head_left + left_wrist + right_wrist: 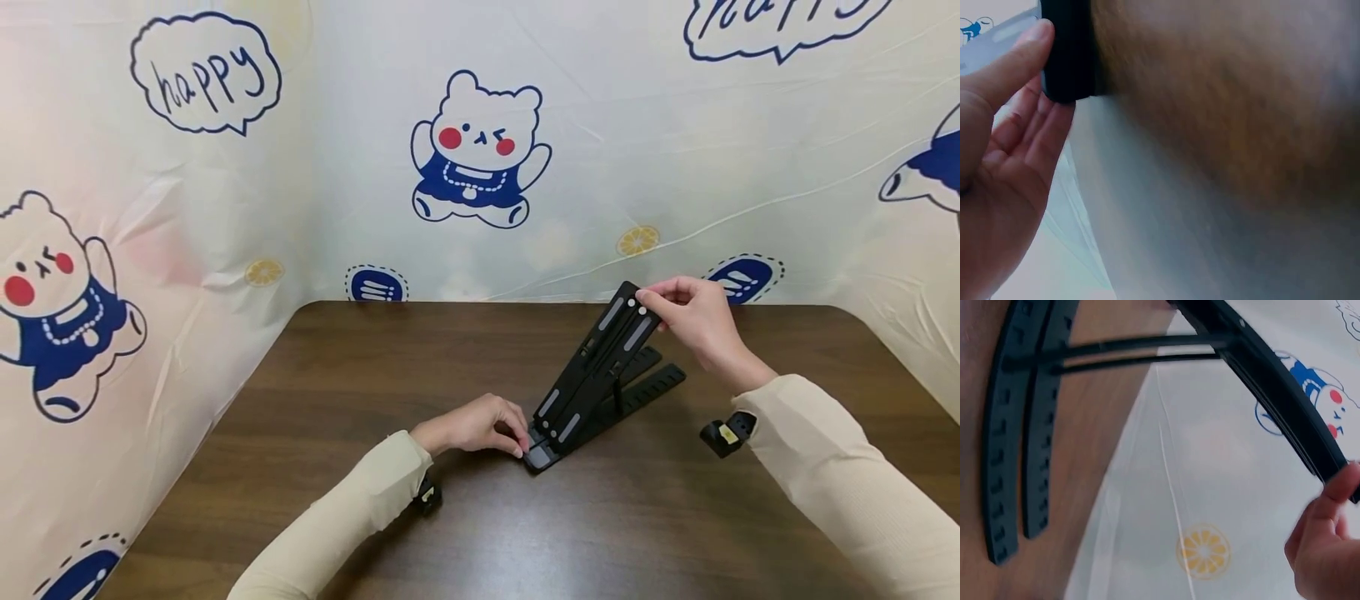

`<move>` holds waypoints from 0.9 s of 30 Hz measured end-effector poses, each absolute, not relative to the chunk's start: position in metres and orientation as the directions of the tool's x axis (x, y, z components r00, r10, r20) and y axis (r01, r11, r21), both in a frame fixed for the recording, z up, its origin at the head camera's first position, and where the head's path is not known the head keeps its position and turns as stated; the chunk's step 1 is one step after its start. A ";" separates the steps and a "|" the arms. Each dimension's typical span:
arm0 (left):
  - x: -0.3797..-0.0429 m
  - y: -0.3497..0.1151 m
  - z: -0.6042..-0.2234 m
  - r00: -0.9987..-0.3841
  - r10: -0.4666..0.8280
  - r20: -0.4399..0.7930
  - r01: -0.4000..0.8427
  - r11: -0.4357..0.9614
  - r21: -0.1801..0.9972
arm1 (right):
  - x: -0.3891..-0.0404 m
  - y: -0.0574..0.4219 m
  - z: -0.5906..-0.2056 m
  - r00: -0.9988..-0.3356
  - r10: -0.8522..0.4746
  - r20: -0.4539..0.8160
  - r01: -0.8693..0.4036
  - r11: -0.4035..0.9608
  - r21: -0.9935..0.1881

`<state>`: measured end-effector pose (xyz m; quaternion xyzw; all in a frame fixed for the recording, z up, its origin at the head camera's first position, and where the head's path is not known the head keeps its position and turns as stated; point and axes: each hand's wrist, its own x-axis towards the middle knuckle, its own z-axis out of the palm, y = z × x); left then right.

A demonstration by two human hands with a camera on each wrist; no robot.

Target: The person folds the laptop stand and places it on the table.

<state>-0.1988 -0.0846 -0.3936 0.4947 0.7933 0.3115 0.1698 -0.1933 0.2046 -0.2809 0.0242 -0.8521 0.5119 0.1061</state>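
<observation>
A black folding laptop stand (592, 367) stands part-opened on the table, its upper arms with grey pads raised at a slant. Below them, two notched base bars (1013, 456) lie side by side, with thin struts (1129, 347) running between base and upper part. My right hand (693, 321) pinches the raised top end between thumb and fingers. At the low front end, my left hand (480, 425) pinches the stand's corner; in the left wrist view, the thumb lies on one face and fingers (1054, 134) touch the other side.
The brown wooden table (337, 367) extends around the stand. Behind it and at both sides hangs a pale curtain (345, 167) printed with bears and lettering. A small black camera sits at each wrist, one by the right sleeve (832, 467).
</observation>
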 end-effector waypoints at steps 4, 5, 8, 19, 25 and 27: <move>-0.188 -0.086 -0.391 -0.524 0.851 0.033 0.700 0.409 0.585 | -0.197 0.210 -0.280 -0.981 -0.009 0.193 -0.172 0.503 -0.847; -0.185 -0.086 -0.391 -0.543 0.839 0.033 0.701 0.431 0.568 | -0.197 0.212 -0.280 -0.981 -0.022 0.194 -0.178 0.508 -0.843; -0.178 -0.086 -0.389 -0.602 0.797 0.044 0.692 0.493 0.526 | -0.199 0.214 -0.280 -0.975 -0.049 0.217 -0.210 0.527 -0.823; -0.167 -0.080 -0.394 -0.760 0.649 0.039 0.572 0.639 0.514 | -0.197 0.212 -0.282 -0.946 -0.059 0.319 -0.298 0.547 -0.782; -0.169 -0.080 -0.394 -0.775 0.630 0.055 0.552 0.631 0.545 | -0.193 0.210 -0.282 -0.947 -0.009 0.322 -0.271 0.566 -0.778; -0.170 -0.082 -0.394 -0.782 0.622 0.054 0.537 0.627 0.564 | -0.191 0.210 -0.282 -0.944 0.000 0.331 -0.272 0.568 -0.777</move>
